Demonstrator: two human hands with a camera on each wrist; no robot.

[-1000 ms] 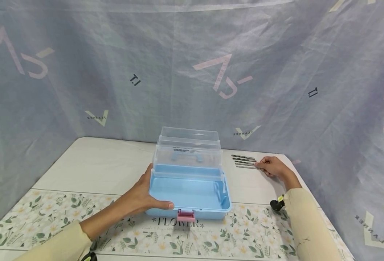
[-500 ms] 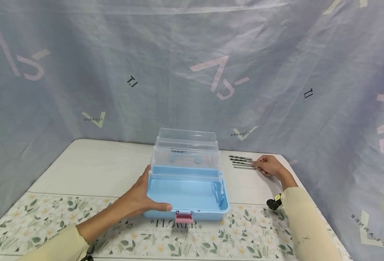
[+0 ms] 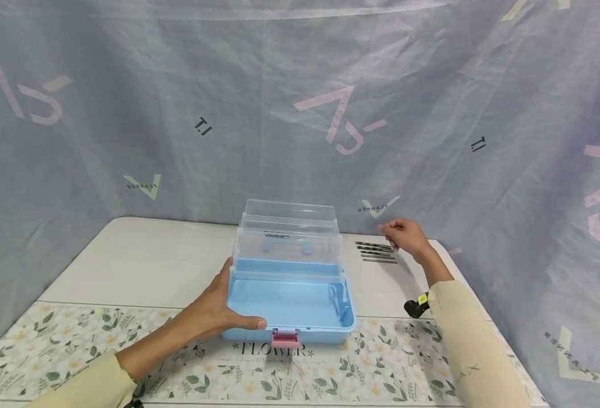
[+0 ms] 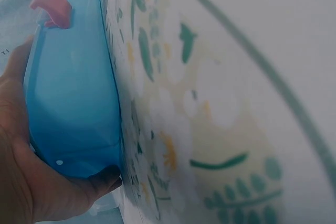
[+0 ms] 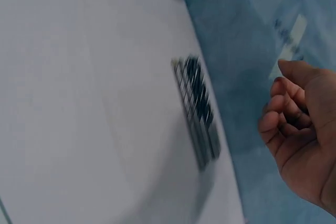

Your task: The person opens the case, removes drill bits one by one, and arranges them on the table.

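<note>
A light blue plastic box (image 3: pixel 290 306) with a pink latch (image 3: pixel 285 338) stands on the table, its clear lid (image 3: pixel 295 245) raised at the back. My left hand (image 3: pixel 220 309) grips its left end, thumb along the front and fingers along the side; the left wrist view shows the hand (image 4: pixel 31 177) wrapped about the box's corner (image 4: pixel 73 77). To the right of the box several dark drill bits (image 3: pixel 374 248) lie side by side in a row. Raised over their right ends is my right hand (image 3: pixel 407 235). Its fingers (image 5: pixel 270 121) are loosely curled and hold nothing.
The table has a white back half (image 3: pixel 152 255) and a floral printed band (image 3: pixel 101 334) in front. A grey printed curtain (image 3: pixel 279 113) hangs right behind the table and along both sides.
My right hand has lifted off the drill bits, moving up and back with nothing in it. The left hand stays on the box. The head view has shifted slightly.
</note>
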